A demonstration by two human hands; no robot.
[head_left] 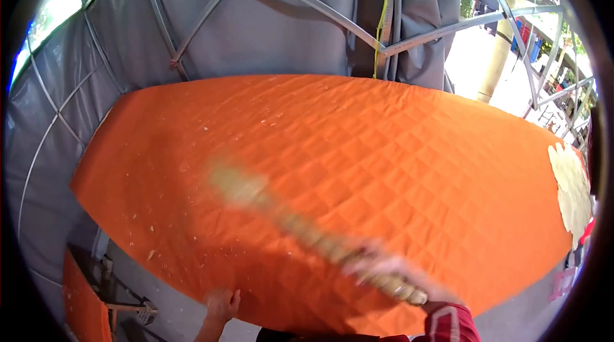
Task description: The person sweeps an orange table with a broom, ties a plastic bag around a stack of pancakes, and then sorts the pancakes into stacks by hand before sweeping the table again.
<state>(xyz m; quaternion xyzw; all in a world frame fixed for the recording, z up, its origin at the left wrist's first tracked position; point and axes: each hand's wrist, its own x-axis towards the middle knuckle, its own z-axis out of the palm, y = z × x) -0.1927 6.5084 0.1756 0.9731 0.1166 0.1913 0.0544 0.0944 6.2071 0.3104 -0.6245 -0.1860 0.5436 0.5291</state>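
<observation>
My right hand (390,268) is closed around the handle of a straw hand broom (310,232), which reaches up and left over an orange quilted cover (409,150). The broom's bristle end is smeared by motion, close over the cloth. At the cover's near edge, my left hand (222,303) rests with its thumb apart from the fingers and nothing in it. Small pale crumbs and flakes lie scattered over the left half of the cover.
Pale flat sheets (569,188) lie at the cover's right end. Behind stand grey plastic sheeting (268,29) and a metal lattice frame (307,2). A smaller orange-covered surface (86,300) is at the lower left. Outdoors shows through the frame at upper right.
</observation>
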